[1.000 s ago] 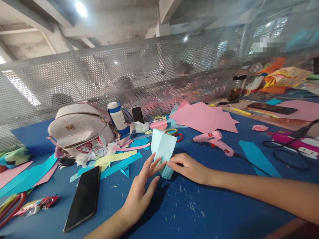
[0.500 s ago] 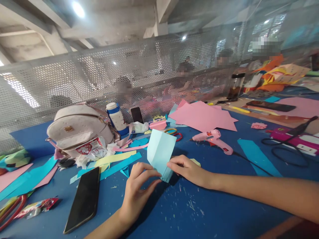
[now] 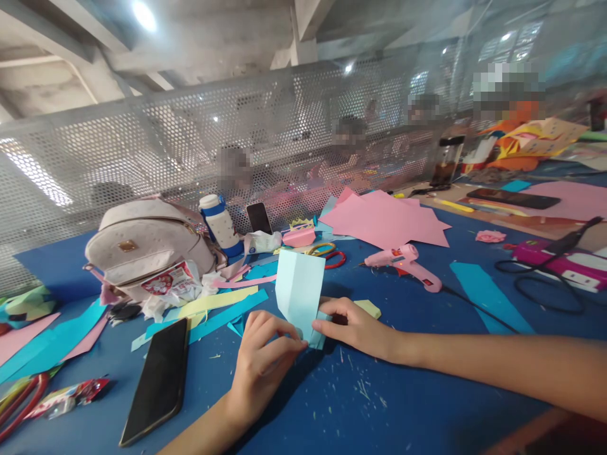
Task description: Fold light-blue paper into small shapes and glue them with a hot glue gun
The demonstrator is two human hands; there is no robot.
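Note:
A folded piece of light blue paper (image 3: 300, 287) stands nearly upright above the blue table, with crease lines running down it. My left hand (image 3: 265, 357) pinches its lower left corner between thumb and fingers. On the other side, my right hand (image 3: 353, 325) grips the lower right edge, thumb in front and fingers partly hidden behind the paper. Just behind my right hand lies a small pale yellow paper piece (image 3: 368, 308). A pink glue gun (image 3: 403, 262) rests on the table beyond it.
A black phone (image 3: 156, 379) lies left of my left hand. Farther back are a backpack (image 3: 142, 246), a bottle (image 3: 220, 224), scissors (image 3: 334, 254) and pink paper sheets (image 3: 384, 218). A purple power strip (image 3: 559, 262) with a black cable sits right. A perforated metal screen (image 3: 165, 139) stands behind.
The light blue paper has turned more upright, and its lower part now shows folded under my right thumb. My left fingers have closed in on its bottom corner.

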